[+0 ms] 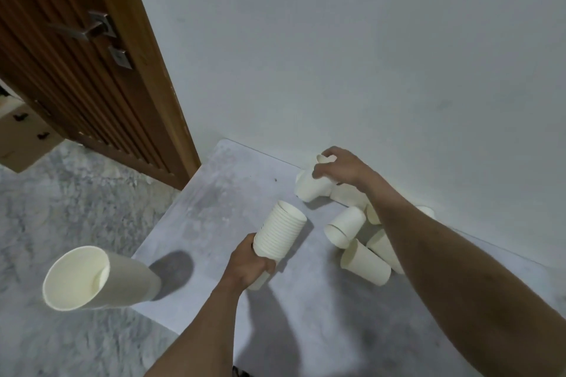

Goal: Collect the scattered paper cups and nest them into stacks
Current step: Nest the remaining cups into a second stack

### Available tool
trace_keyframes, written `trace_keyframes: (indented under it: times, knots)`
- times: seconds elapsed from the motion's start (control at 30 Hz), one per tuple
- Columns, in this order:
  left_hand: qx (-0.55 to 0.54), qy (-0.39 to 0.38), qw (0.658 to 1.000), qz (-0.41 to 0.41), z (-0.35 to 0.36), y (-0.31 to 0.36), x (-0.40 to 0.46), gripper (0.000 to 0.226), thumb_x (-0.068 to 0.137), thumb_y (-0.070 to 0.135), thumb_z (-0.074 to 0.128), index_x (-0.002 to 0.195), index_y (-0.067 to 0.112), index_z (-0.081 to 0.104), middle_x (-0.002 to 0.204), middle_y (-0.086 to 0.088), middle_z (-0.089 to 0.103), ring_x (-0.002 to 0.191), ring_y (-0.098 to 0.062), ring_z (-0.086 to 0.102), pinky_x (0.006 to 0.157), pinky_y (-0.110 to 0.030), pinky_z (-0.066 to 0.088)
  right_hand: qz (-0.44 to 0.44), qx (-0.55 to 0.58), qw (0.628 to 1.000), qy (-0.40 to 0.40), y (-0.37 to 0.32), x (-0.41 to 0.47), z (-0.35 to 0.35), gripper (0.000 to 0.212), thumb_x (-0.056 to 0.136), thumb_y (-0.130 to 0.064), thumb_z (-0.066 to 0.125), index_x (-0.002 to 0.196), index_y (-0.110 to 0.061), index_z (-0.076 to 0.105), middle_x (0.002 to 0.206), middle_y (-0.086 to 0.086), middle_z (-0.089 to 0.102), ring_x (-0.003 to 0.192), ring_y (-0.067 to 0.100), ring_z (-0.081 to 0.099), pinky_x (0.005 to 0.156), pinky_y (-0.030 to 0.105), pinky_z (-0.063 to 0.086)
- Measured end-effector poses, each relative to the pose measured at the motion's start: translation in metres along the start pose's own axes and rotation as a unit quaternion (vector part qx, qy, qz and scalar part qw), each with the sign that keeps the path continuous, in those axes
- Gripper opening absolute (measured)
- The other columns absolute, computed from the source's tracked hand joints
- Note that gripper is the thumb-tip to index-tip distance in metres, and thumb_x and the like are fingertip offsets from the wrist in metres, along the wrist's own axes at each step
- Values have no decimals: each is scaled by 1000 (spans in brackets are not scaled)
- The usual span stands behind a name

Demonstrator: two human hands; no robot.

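Note:
My left hand (248,263) grips a tall stack of nested cream paper cups (280,231), held tilted above the grey table (220,193). My right hand (338,167) reaches to the far side by the wall and closes around a single cup (321,162) on top of the pile. Several loose cups (364,260) lie on their sides in a heap under my right forearm, partly hidden by it. Another stack of nested cups (101,277) stands at the table's left edge, close to the camera.
A pale wall (367,55) runs behind the table. A brown slatted door (76,70) with a metal handle stands at the left. A cardboard box (21,138) sits on the marbled floor (61,193) beyond the door.

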State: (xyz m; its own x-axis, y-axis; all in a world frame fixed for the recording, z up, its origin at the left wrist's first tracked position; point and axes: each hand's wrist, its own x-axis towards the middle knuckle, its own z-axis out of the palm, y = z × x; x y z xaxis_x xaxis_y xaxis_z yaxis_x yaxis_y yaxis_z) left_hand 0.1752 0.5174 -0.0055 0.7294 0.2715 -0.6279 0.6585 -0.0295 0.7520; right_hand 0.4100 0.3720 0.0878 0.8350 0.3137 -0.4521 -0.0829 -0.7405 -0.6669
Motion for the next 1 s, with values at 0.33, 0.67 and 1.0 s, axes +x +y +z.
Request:
trace_keyframes:
  times: [0.33,0.67,1.0]
  knots:
    - [-13,4,1000,5,6,4,3,73,46,18,69,118,23,56,110,1,65,97,-19,60,70,-30,48,38,-90,959,-266,-15,-36,58,68,73,-53,75,133,-36,50,128,-10,53,121,16,49,102,31,46]
    - [-34,29,999,-24,-1,-5,19,72,47,21,68,118,24,55,110,0,64,100,-22,60,75,-32,50,-96,-342,935,-12,11,37,62,62,81,-25,70,136,-14,44,128,11,47,120,31,48,90,38,44]
    - [-40,32,998,-47,7,8,48,70,47,21,68,115,26,54,101,9,60,92,-16,58,65,-28,46,-177,-499,849,-3,61,83,99,64,83,-20,62,140,-18,33,127,10,47,114,31,49,89,42,42]
